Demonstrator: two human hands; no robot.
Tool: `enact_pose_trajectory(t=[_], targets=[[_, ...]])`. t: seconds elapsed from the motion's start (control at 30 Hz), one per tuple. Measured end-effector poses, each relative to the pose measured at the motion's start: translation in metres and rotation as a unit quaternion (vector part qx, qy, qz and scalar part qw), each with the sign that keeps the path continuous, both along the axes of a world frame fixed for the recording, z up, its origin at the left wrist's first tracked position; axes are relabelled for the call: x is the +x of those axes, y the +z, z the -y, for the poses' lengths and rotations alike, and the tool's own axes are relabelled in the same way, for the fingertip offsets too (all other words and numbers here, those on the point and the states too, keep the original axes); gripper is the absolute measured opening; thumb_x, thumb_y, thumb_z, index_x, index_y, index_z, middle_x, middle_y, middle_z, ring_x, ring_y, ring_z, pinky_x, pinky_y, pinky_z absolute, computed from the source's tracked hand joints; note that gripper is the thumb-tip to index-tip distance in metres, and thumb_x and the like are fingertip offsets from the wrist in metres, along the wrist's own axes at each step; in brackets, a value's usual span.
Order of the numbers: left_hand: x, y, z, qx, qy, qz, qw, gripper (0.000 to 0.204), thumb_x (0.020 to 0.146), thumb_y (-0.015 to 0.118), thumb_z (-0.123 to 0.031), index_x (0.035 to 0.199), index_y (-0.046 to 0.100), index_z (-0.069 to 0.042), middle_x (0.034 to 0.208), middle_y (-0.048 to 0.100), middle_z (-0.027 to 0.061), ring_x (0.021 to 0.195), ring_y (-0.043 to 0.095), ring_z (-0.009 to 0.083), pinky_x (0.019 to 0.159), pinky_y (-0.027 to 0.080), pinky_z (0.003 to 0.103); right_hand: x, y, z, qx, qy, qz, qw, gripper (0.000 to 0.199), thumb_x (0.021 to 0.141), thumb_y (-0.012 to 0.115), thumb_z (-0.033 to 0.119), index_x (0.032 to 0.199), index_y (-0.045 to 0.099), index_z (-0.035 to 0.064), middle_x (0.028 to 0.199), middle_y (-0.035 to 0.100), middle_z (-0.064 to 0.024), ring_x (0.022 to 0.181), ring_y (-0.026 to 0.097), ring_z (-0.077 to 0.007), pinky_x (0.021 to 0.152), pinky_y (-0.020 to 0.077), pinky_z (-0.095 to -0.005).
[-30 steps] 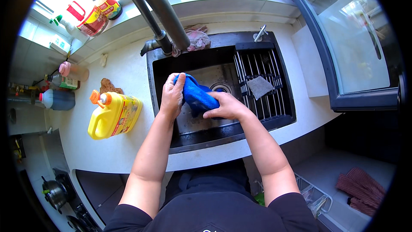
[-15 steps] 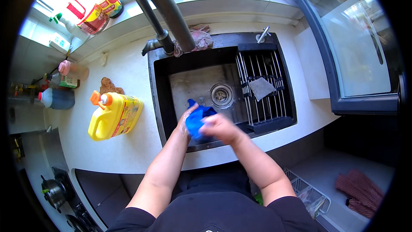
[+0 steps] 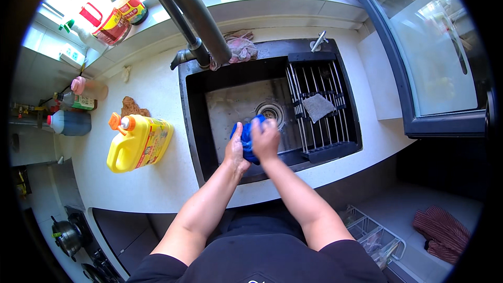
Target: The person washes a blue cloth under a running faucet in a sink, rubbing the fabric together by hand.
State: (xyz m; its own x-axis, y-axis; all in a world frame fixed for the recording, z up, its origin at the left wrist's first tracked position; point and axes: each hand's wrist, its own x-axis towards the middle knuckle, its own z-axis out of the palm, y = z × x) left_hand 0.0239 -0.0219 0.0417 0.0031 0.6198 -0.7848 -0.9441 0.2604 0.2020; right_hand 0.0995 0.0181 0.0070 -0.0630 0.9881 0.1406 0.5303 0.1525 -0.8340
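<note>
Blue cloth (image 3: 246,137): being held bunched between both hands, over the front part of the black sink (image 3: 195,126), just short of the round drain (image 3: 270,110).

Left hand (image 3: 235,151): pressing against the cloth's left side, fingers curling up around it, grasping it.

Right hand (image 3: 265,139): closing over the cloth's right and top, fingers clenched on the fabric, covering much of it.

Both forearms: coming up from the lower edge and meeting at the cloth.

Dark drying rack (image 3: 320,106): sitting across the right part of the sink, carrying a small grey scouring pad (image 3: 318,107) on its bars.

Dark curved faucet (image 3: 195,13): arching from the back rim toward the camera, blocking part of the sink's back left corner.

Pinkish rag (image 3: 239,47): lying crumpled on the back rim, just beside the faucet base.

Yellow jug with orange cap (image 3: 139,142): lying on its side on the white countertop (image 3: 157,188), left of the sink, well apart from the hands.

Brown scrubbing pad (image 3: 132,107): lying just behind the jug.

Bottles and containers (image 3: 73,110): standing along the far left wall; more of them (image 3: 112,18) crowding the window ledge at upper left.

Red-striped cloth (image 3: 440,230): lying on the floor at lower right.

Small pot (image 3: 67,233): showing at lower left.
</note>
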Motion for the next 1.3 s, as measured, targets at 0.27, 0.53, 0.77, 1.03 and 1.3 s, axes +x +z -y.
enact_pose_trajectory(t=[0.27,0.53,0.77,1.03,1.3], targets=[[-0.042,-0.098,0.028,0.291,-0.030,0.095,0.951,0.052,0.089,0.042,-0.058,0.100,0.059,-0.010,0.090,0.064,0.0084,0.083,0.063,0.0246,0.080,0.050,0.044,-0.014,0.053,0.036,0.108,0.255,0.024,0.961,0.027,0.078,0.062,0.022,0.060,0.055,0.0043,0.072,0.054,-0.0118,0.069,0.053,-0.0322,0.066,0.0412,-0.0405],[-0.016,-0.061,0.001,0.016,0.016,0.002,1.000,0.056,0.093,0.032,-0.056,0.108,0.057,-0.009,0.100,0.064,0.0125,0.096,0.062,0.0272,0.088,0.048,0.042,-0.006,-0.005,0.015,0.035,0.080,-0.024,0.996,0.028,0.079,0.061,0.017,0.057,0.049,0.0023,0.063,0.050,-0.0166,0.061,0.050,-0.0368,0.057,0.0388,-0.0462],[-0.015,-0.044,0.003,-0.014,0.012,-0.001,1.000,0.047,0.094,0.035,-0.052,0.102,0.057,-0.011,0.097,0.064,0.0099,0.092,0.062,0.0278,0.085,0.048,0.044,-0.009,-0.009,0.003,0.052,0.105,-0.016,0.993,0.029,0.082,0.059,0.018,0.059,0.053,0.0030,0.061,0.053,-0.0144,0.058,0.053,-0.0358,0.052,0.0419,-0.0428],[-0.021,0.007,-0.005,0.100,-0.007,0.046,0.994,0.063,0.090,0.036,-0.058,0.126,0.049,-0.007,0.118,0.057,0.0163,0.110,0.055,0.0336,0.098,0.040,0.049,0.033,-0.035,-0.015,-0.577,-0.007,-0.459,0.676,0.044,0.081,0.065,0.028,0.115,0.049,0.0057,0.109,0.056,-0.0133,0.102,0.056,-0.0277,0.092,0.0425,-0.0413],[-0.042,-0.028,0.001,0.120,-0.015,-0.039,0.992,0.062,0.090,0.045,-0.049,0.132,0.041,-0.004,0.125,0.052,0.0187,0.116,0.050,0.0338,0.104,0.035,0.047,0.046,0.020,-0.011,-0.543,0.040,-0.498,0.675,0.043,0.080,0.063,0.006,0.120,0.050,0.0126,0.113,0.056,-0.0081,0.104,0.057,-0.0252,0.088,0.0484,-0.0431]])
